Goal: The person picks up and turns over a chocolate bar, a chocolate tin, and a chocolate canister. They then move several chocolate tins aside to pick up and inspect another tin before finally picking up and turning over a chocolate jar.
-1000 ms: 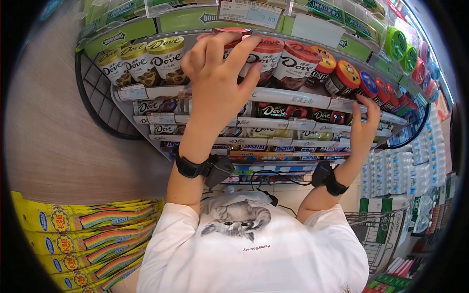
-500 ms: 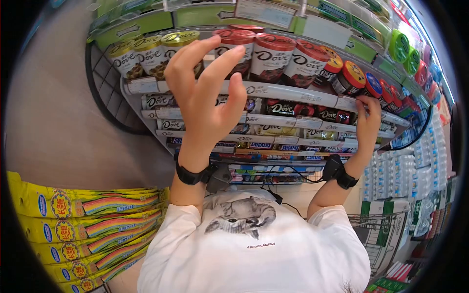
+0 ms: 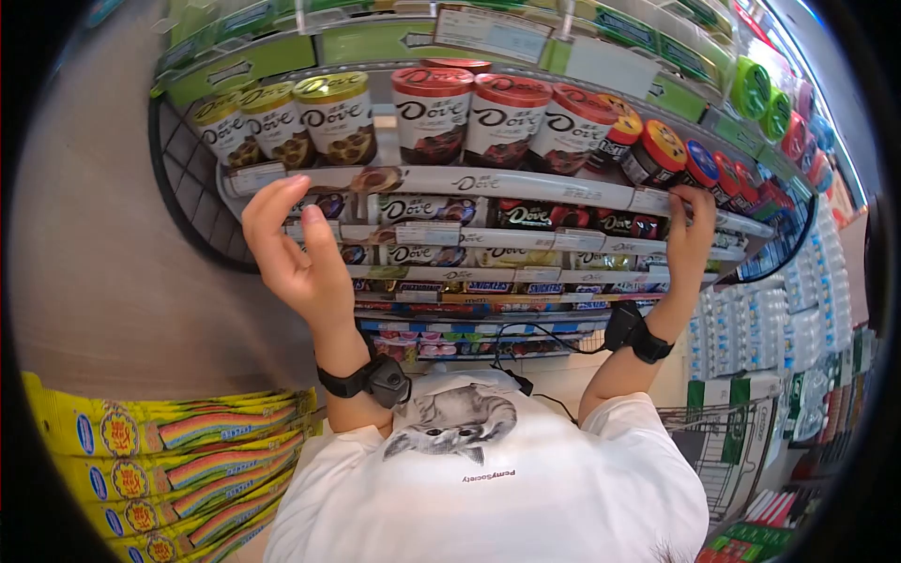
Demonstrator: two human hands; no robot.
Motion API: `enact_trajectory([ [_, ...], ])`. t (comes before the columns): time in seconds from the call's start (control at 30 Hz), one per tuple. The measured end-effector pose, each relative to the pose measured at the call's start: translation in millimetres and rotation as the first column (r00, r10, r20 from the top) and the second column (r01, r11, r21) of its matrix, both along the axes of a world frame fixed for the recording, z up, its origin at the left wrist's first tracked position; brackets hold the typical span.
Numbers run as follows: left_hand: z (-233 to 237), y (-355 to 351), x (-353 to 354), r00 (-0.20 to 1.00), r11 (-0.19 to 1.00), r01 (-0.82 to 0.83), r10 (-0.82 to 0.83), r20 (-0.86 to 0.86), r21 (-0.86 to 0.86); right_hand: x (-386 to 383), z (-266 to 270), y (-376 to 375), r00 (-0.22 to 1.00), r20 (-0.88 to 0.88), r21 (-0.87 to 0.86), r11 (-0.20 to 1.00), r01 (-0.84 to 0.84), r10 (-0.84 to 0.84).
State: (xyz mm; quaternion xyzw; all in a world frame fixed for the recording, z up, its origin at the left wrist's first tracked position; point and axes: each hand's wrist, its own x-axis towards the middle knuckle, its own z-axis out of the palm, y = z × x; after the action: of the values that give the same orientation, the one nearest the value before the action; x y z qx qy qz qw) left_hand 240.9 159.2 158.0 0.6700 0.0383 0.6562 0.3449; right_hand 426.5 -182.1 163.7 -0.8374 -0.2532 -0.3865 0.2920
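Observation:
My left hand is in front of the left end of the rack, holding nothing, with thumb and forefinger apart near the top ledge's price tags. At the right, my right hand has its fingers bent against the shelf edge beside a price tag; the fingertips are partly hidden. Above the left hand stand yellow-lidded Dove tubs. Red-lidded Dove tubs fill the middle, with a gap between the two groups. M&M's tubs stand above the right hand.
Lower tiers hold Dove bars and Snickers bars. A black wire basket side curves round the left end. Yellow candy bags lie at lower left. Bottled water packs and a shopping cart are at the right.
My left hand has moved left and down, away from the front of the tubs, uncovering them and the gap. My right hand stays at the shelf edge. The view has shifted slightly.

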Motion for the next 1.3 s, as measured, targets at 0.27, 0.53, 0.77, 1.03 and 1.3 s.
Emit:
enact_trajectory([
  [0.27, -4, -4, 1, 0.996, 0.998, 0.035, -0.039, -0.075, -0.042, 0, -1, 1, 0.999, -0.035, 0.056, 0.998, 0.005, -0.003],
  [0.53, -6, -1, -4, 0.992, 0.998, 0.024, -0.029, -0.124, -0.049, 0, 3, 0, 0.999, -0.044, 0.078, 0.997, -0.025, 0.029],
  [0.77, -8, -2, -2, 0.984, 0.996, 0.075, -0.083, -0.158, -0.051, -2, 8, 0, 0.996, -0.079, 0.084, 0.996, -0.030, 0.037],
  [1.03, -11, -2, -3, 0.971, 0.997, 0.080, -0.083, -0.226, -0.024, 0, 8, -2, 0.992, -0.119, 0.092, 0.995, -0.040, 0.051],
  [1.3, -17, -5, -2, 0.967, 0.991, 0.121, -0.130, -0.220, -0.053, -2, 22, -11, 0.975, -0.205, -0.062, 0.992, -0.106, 0.091],
])
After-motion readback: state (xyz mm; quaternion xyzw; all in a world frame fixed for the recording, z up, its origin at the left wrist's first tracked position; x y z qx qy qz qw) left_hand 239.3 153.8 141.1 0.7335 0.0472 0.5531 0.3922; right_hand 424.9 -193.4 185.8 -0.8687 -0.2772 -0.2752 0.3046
